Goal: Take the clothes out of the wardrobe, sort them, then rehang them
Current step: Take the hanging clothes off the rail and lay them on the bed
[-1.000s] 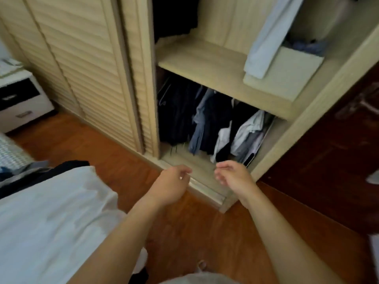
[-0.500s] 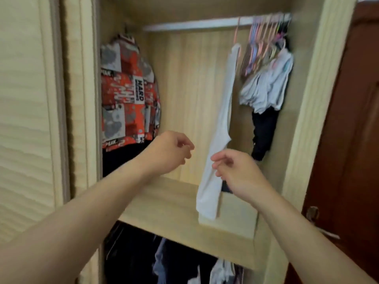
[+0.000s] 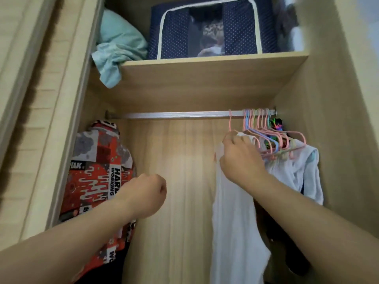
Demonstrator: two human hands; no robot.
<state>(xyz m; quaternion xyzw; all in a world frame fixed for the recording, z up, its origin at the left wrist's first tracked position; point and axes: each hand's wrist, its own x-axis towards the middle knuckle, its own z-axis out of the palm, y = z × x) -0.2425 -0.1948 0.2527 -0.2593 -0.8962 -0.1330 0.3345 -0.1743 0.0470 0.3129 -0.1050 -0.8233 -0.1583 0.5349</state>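
A long white garment (image 3: 233, 222) hangs on a pink hanger (image 3: 230, 121) from the metal rail (image 3: 174, 115) of the open wardrobe. My right hand (image 3: 240, 160) grips the top of this garment at the hanger's shoulder. My left hand (image 3: 145, 195) hovers in mid-air in front of the wardrobe's back panel, fingers curled into a loose fist and holding nothing. A red, grey and white patterned jacket (image 3: 98, 181) hangs at the rail's left end. Several pastel hangers (image 3: 272, 140) bunch at the right end, with white clothes (image 3: 301, 173) draped on them.
Above the rail, a shelf (image 3: 205, 62) holds a crumpled teal cloth (image 3: 119, 46) and a navy dotted storage box (image 3: 207, 27). A slatted sliding door (image 3: 26, 78) stands at the left. Dark clothing (image 3: 281, 242) hangs low at the right behind my right forearm.
My view has swung up from the lower compartment to the rail. My right hand rose along the white garment and took hold of its top at the hanger; my left hand rose too.
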